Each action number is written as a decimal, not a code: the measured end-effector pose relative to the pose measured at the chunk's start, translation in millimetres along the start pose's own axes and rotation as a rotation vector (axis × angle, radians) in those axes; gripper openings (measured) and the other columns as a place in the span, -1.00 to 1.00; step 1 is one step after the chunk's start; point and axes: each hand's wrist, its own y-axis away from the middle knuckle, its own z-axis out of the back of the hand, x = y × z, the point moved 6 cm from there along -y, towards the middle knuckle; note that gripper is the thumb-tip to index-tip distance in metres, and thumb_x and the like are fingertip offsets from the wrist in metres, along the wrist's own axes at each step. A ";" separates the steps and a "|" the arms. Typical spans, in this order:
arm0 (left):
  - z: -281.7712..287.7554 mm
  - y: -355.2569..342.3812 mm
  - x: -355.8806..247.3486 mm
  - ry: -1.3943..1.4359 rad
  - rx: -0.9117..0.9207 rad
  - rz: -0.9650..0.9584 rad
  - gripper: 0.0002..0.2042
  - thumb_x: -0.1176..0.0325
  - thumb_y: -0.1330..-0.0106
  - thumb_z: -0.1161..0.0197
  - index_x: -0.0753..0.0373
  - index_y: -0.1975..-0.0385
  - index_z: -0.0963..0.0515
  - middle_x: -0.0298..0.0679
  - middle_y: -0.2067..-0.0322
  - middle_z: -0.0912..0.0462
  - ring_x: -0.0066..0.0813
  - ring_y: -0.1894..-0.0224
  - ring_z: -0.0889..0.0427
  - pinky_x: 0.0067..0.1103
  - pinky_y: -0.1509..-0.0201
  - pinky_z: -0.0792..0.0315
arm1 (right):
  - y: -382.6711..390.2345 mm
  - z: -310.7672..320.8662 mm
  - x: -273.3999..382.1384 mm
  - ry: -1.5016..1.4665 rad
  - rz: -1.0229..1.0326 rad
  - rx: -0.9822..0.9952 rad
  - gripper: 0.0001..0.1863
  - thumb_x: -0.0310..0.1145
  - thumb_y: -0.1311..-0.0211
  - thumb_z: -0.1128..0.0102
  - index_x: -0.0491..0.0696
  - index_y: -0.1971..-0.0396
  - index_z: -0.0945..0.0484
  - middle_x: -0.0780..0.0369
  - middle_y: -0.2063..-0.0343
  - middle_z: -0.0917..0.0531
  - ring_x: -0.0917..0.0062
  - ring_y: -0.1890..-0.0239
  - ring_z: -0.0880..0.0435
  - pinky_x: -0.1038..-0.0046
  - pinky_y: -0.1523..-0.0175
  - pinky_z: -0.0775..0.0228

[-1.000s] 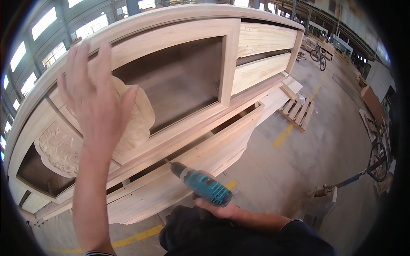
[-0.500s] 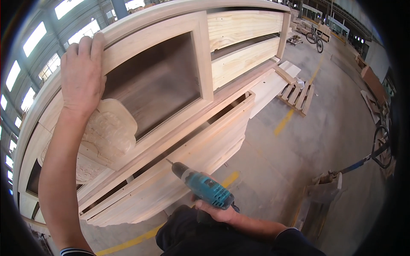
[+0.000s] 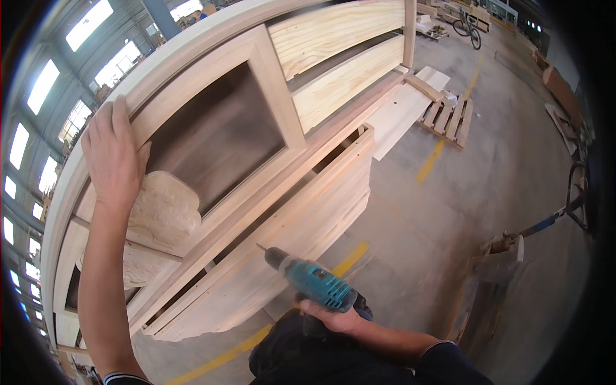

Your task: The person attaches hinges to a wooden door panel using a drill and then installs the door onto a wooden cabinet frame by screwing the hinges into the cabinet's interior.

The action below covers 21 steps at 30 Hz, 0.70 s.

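Note:
A large unfinished wooden furniture frame with openings and slats stretches across the view from lower left to upper right. My left hand grips its upper rail at the left, fingers hooked over the edge. Just below that hand sits a pale carved panel, partly hidden by my forearm. My right hand is wrapped round the handle of a teal and black cordless drill. The drill's thin bit points up and left, toward the lower wooden panel; whether it touches the wood I cannot tell.
A slatted wooden pallet and a pale board lie beyond the frame's right end. A bicycle stands far off. At the right is a trolley-like thing with a blue handle. Yellow lines mark the concrete floor.
The view has turned, so the frame sits further left and more steeply tilted. The drill appears slightly lower and to the right. Both hands keep their holds.

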 end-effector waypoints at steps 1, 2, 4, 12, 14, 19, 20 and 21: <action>-0.2 -1.9 -2.0 0.008 0.000 -0.009 -0.13 0.38 0.02 -0.54 0.29 -0.35 -0.21 -0.06 -0.20 -0.38 -0.06 -0.24 -0.38 -0.24 -0.29 -0.23 | 1.1 0.0 5.7 0.023 0.024 -0.004 -0.14 -0.51 -0.28 -0.34 -0.06 -0.47 0.00 0.27 0.01 -0.54 0.62 0.07 -0.57 0.48 -0.09 -0.47; -0.4 -4.4 -3.5 0.012 -0.001 -0.022 -0.13 0.38 0.02 -0.54 0.29 -0.35 -0.21 -0.06 -0.20 -0.38 -0.06 -0.24 -0.38 -0.24 -0.29 -0.23 | 1.6 1.1 9.1 0.013 0.026 -0.013 -0.14 -0.51 -0.28 -0.34 -0.06 -0.47 0.00 0.27 0.01 -0.54 0.62 0.07 -0.57 0.48 -0.09 -0.47; -4.2 -2.7 -1.7 0.045 0.008 0.004 -0.14 0.40 0.01 -0.52 0.30 -0.35 -0.21 -0.06 -0.19 -0.40 -0.06 -0.22 -0.40 -0.24 -0.29 -0.23 | 4.0 1.3 9.4 0.026 0.029 -0.009 -0.14 -0.50 -0.27 -0.35 -0.08 -0.46 -0.02 0.29 -0.04 -0.51 0.61 0.04 -0.56 0.48 -0.14 -0.44; -13.0 -4.5 -4.3 -0.013 0.084 -0.006 -0.06 0.31 0.00 -0.55 0.25 -0.42 -0.16 -0.01 -0.20 -0.41 -0.03 -0.19 -0.42 -0.19 -0.24 -0.29 | 6.4 4.6 14.5 0.245 -0.040 0.102 -0.16 -0.47 -0.26 -0.33 -0.11 -0.45 -0.04 0.24 -0.01 -0.57 0.56 0.04 -0.59 0.45 -0.12 -0.48; -5.5 -6.8 -8.4 -0.037 0.016 -0.050 -0.07 0.22 0.00 -0.55 0.20 -0.41 -0.19 -0.11 -0.20 -0.42 -0.11 -0.15 -0.44 -0.23 -0.21 -0.27 | 12.0 11.4 0.3 0.044 -0.162 0.046 -0.17 -0.47 -0.24 -0.35 -0.11 -0.43 -0.07 0.25 0.05 -0.59 0.54 0.06 -0.60 0.43 -0.09 -0.49; -14.9 1.6 5.9 -0.229 -0.109 -0.082 -0.16 0.38 -0.01 -0.42 0.15 -0.39 -0.22 -0.20 -0.14 -0.44 -0.22 -0.10 -0.47 -0.29 -0.13 -0.26 | 10.5 1.7 -0.4 0.138 -0.198 0.103 -0.17 -0.49 -0.22 -0.36 -0.11 -0.43 -0.08 0.23 0.11 -0.61 0.52 0.08 -0.61 0.43 -0.06 -0.48; -14.1 4.1 5.6 -0.243 -0.092 -0.083 -0.16 0.38 -0.01 -0.42 0.15 -0.39 -0.22 -0.20 -0.14 -0.44 -0.22 -0.10 -0.47 -0.29 -0.13 -0.26 | 10.5 -0.9 2.3 0.130 -0.189 0.107 -0.16 -0.49 -0.21 -0.36 -0.11 -0.44 -0.08 0.23 0.13 -0.62 0.51 0.09 -0.62 0.43 -0.06 -0.48; -11.8 2.0 3.6 -0.202 -0.071 -0.073 -0.16 0.41 0.01 -0.39 0.15 -0.39 -0.22 -0.20 -0.13 -0.44 -0.23 -0.10 -0.47 -0.29 -0.13 -0.26 | 9.9 0.1 5.0 0.132 -0.198 0.119 -0.16 -0.49 -0.21 -0.36 -0.11 -0.44 -0.08 0.23 0.13 -0.62 0.51 0.09 -0.62 0.43 -0.06 -0.48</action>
